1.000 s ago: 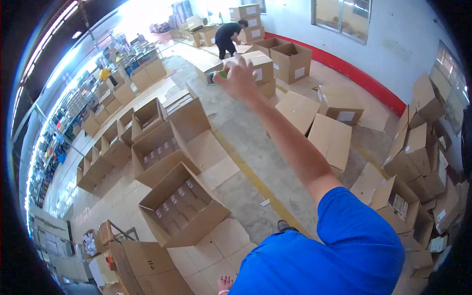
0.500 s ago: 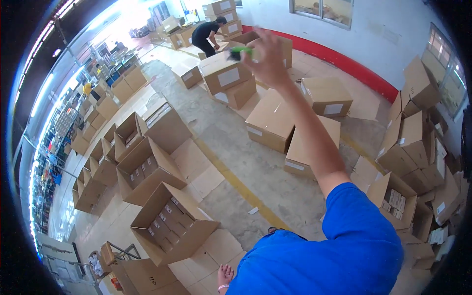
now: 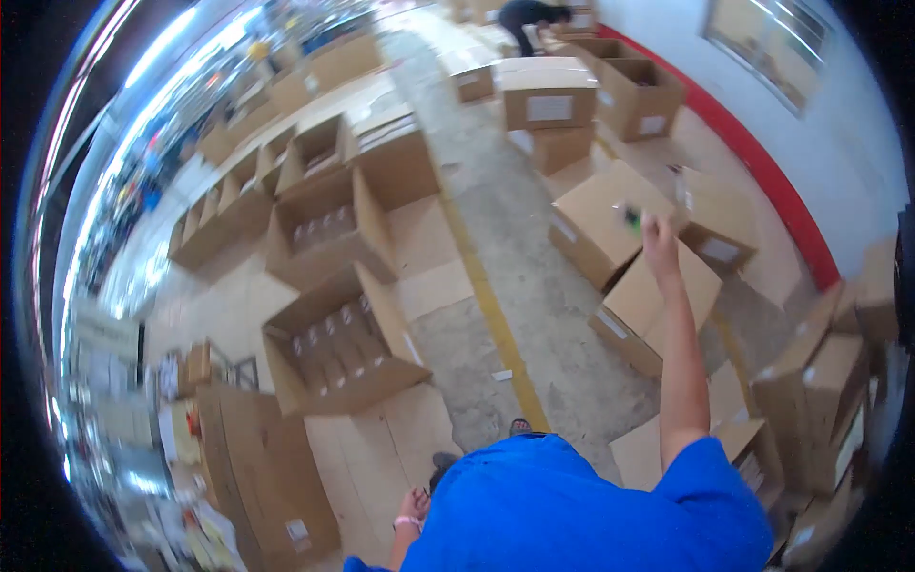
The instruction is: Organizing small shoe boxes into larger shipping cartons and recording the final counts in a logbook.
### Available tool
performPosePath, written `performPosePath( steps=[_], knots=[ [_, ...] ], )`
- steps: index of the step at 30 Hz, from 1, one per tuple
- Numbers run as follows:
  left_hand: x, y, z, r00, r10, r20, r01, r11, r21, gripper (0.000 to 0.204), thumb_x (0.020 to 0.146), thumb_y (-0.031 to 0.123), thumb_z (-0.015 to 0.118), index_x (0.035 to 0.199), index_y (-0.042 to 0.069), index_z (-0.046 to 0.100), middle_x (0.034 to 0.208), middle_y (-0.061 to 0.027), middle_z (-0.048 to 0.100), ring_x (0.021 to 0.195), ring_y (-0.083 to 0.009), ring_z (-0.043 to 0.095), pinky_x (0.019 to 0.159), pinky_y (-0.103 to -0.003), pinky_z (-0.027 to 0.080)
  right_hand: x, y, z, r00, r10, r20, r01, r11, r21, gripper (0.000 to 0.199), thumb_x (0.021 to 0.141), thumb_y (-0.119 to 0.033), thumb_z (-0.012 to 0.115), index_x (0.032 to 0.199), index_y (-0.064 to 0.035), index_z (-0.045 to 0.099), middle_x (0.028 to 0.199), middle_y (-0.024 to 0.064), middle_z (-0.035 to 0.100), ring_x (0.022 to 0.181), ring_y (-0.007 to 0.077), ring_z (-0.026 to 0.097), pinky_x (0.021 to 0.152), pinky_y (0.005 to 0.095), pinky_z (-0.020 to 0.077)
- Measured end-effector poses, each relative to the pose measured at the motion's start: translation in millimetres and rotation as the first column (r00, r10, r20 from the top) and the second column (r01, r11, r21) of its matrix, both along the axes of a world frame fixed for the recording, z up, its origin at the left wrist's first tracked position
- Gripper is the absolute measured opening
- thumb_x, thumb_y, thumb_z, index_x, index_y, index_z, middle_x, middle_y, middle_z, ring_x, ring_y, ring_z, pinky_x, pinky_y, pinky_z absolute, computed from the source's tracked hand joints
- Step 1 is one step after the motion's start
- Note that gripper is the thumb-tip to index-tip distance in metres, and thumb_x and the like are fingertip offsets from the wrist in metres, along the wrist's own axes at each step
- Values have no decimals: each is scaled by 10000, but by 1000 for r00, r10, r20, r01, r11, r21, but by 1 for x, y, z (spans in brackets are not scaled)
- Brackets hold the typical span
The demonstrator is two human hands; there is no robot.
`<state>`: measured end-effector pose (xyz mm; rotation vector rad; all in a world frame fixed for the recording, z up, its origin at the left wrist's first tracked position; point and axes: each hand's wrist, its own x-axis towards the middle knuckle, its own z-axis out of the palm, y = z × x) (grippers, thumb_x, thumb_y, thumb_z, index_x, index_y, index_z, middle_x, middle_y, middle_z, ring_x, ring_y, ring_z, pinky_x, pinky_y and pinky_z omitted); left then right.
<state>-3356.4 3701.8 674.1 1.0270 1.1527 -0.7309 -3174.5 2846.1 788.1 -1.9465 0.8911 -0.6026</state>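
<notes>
My right hand (image 3: 658, 234) is stretched out over the closed cardboard cartons, its fingers closed around a small green and black object (image 3: 631, 217). Motion blur hides what kind of object it is. Behind it lies a taped carton (image 3: 615, 214) with a white label. Another closed carton (image 3: 658, 305) lies below my forearm. My left hand (image 3: 412, 505), with a pale band at its wrist, hangs low beside my body, its fingers loosely bent and apart. Nothing can be made out in it. Flat cardboard (image 3: 376, 448) on the floor is nearest to it.
Open cartons (image 3: 348, 343) with packed contents stand in rows at the left. Stacked cartons (image 3: 548, 95) and a bent-over person (image 3: 529, 21) are farther back. Piled cartons (image 3: 810, 391) lie along the right. A yellow line (image 3: 486, 296) runs along the concrete floor.
My right hand has come down from its raised position, still with the green and black object. The view has turned left and down. My left hand stays low by my side.
</notes>
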Motion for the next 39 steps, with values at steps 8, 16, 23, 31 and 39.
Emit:
performPosePath(
  steps=[8, 16, 23, 31, 39],
  knots=[
    [6, -69, -20, 791, -610, -40, 520, 637, 569, 239, 955, 248, 642, 1014, 22, 692, 821, -98, 699, 733, -218, 666, 634, -346, 531, -268, 236, -297, 683, 441, -582, 395, 447, 802, 525, 957, -490, 628, 1157, -8, 670, 1003, 149, 684, 901, 310, 671, 784, 449, 548],
    [254, -162, 215, 203, -972, -119, -381, -190, 905, 870, 830, 249, 800, 1588, 198, 376, 1587, -130, 427, 1480, -389, 347, 1226, -571, 233, -367, 232, -246, 563, 514, -647, 268, 627, 731, 475, 1025, -475, 538, 1244, -59, 603, 1070, 156, 680, 902, 324, 693, 688, 480, 565],
    [412, -218, 297, 214, -950, -225, -53, -242, 969, 688, 893, 273, 744, 1514, 335, 455, 1446, -72, 532, 1455, -367, 383, 1162, -685, 283, -263, 115, -254, 893, -80, -444, 437, 397, 807, 465, 1046, -530, 499, 1129, -92, 632, 925, 83, 677, 687, 227, 649, 609, 414, 548],
    [501, -311, 361, 46, -943, -330, -480, -311, 821, 597, 971, 413, 649, 1526, 350, 438, 1450, -97, 538, 1457, -376, 386, 1120, -755, 276, -234, 235, -212, 986, -111, -127, 168, 547, 820, 427, 1067, -513, 496, 1143, -116, 633, 919, 64, 699, 698, 202, 690, 634, 381, 561],
    [543, -466, 437, -537, -833, -131, -614, 280, 738, 606, 1016, 518, 552, 1554, 294, 385, 1284, -230, 647, 879, -325, 744, 778, -456, 599, -461, 437, -269, 573, -283, -769, 795, -36, 605, 451, 1003, -512, 561, 1159, -92, 611, 883, 107, 626, 650, 264, 614, 593, 419, 533]
  ],
)
